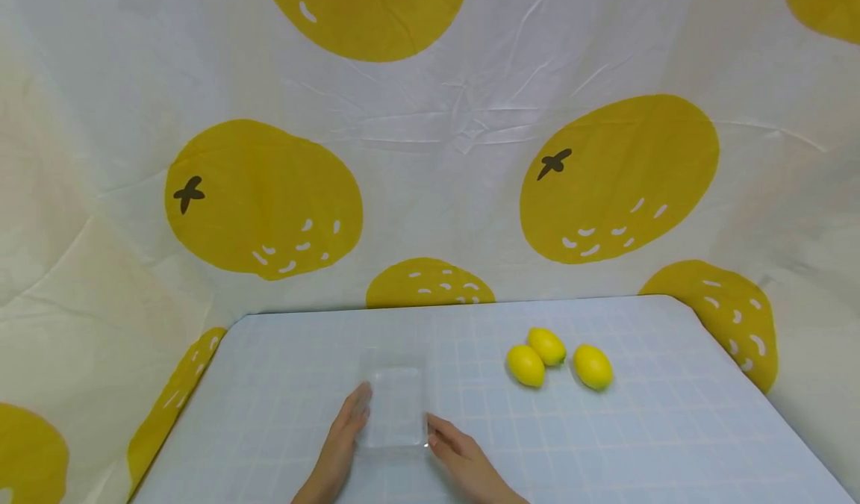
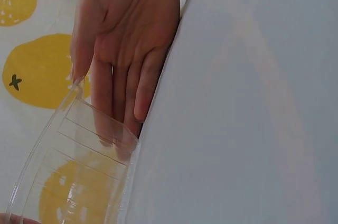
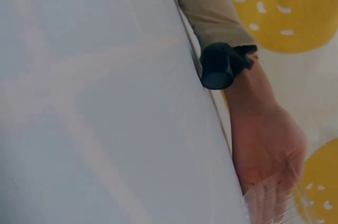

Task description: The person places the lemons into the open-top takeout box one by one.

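A clear, shallow plastic box [image 1: 395, 440] is held between both hands at the near middle of the table. My left hand [image 1: 341, 433] holds its left side, fingers lying along the wall. On the opposite side, my right hand [image 1: 463, 455] grips near the near right corner. In the left wrist view, the right thumb [image 2: 82, 60] meets the rim, while the fingers [image 2: 103, 94] run down behind the ribbed wall and show through it. From the right wrist view, the left hand's fingers [image 3: 268, 195] also appear through the clear plastic. No contents show in the box.
Three yellow lemons lie to the right: two side by side, a left lemon [image 1: 525, 365] and a rear lemon [image 1: 547, 346], plus a separate lemon [image 1: 593, 366]. A pale blue checked cloth [image 1: 295, 362] covers the table. Behind hangs a white curtain [image 1: 437, 190] printed with yellow fruit.
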Motion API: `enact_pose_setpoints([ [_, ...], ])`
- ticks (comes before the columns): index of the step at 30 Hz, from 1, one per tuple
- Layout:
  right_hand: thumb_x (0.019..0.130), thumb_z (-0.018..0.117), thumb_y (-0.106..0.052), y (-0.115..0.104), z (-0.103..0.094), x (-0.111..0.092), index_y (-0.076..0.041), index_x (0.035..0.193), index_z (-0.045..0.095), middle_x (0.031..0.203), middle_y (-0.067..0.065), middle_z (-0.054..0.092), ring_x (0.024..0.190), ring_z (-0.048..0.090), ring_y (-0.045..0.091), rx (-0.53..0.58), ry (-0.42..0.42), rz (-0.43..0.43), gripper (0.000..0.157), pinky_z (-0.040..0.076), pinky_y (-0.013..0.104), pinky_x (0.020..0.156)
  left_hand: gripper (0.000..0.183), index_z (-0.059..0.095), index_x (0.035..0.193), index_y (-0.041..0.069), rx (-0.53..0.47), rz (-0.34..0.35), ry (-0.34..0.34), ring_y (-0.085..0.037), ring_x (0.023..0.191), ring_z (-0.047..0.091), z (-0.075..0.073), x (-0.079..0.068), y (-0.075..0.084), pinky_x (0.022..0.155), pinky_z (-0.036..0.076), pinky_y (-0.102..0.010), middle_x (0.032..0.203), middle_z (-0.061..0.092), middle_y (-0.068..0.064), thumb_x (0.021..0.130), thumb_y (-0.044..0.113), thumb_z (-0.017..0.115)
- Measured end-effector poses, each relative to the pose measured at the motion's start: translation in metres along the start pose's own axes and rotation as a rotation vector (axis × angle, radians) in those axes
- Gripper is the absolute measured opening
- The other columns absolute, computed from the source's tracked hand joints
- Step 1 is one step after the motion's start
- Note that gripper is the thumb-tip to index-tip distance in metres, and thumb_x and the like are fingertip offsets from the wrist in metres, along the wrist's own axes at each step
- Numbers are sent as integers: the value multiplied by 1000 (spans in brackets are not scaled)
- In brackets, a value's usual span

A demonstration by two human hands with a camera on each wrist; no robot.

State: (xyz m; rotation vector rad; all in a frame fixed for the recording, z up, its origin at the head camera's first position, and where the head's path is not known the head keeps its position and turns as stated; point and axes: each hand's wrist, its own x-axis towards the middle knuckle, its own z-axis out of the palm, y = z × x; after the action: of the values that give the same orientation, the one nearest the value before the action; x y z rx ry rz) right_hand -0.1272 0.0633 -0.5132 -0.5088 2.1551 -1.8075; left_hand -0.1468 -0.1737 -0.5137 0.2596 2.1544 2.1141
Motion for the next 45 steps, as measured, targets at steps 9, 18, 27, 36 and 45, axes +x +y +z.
enact_pose_setpoints([
  [9, 99, 44, -33, -2, -27, -17, 1, 141, 39, 143, 23, 38, 131, 36, 39, 72, -9, 153, 54, 33, 56, 103, 57, 8, 148, -1, 25, -43, -32, -34, 142, 4, 31, 6, -3, 108, 17, -14, 155, 6, -21, 96, 4, 29],
  [18, 99, 43, -29, 1, -53, -32, -1, 140, 42, 145, 21, 37, 134, 28, 42, 53, 36, 172, 49, 26, 61, 105, 60, 2, 149, -1, -31, -26, -73, -39, 141, 1, 64, 10, -1, 112, 7, -51, 155, 1, -22, 95, 1, 29],
  [27, 97, 47, -27, 5, -70, -41, -3, 138, 45, 144, 18, 40, 135, 26, 41, 101, 102, 206, 47, 23, 63, 105, 63, 5, 150, 3, -19, -26, -78, -34, 142, 1, 87, 17, -7, 112, 5, -50, 156, 3, -19, 93, -2, 31],
  [36, 95, 50, -21, 3, -73, -40, 0, 131, 51, 138, 19, 47, 129, 38, 35, 86, 200, 190, 42, 33, 54, 104, 63, 8, 150, 6, 11, -34, -68, -29, 143, 1, 93, 18, -5, 108, 10, -15, 157, 5, -14, 93, 0, 33],
  [45, 95, 52, -27, 0, -78, -29, 2, 134, 48, 139, 19, 46, 130, 38, 35, 111, 294, 239, 49, 27, 56, 107, 63, 4, 150, 5, 27, -42, -85, -30, 142, -4, 96, 18, -5, 112, 1, -49, 157, 0, -14, 95, 3, 33],
])
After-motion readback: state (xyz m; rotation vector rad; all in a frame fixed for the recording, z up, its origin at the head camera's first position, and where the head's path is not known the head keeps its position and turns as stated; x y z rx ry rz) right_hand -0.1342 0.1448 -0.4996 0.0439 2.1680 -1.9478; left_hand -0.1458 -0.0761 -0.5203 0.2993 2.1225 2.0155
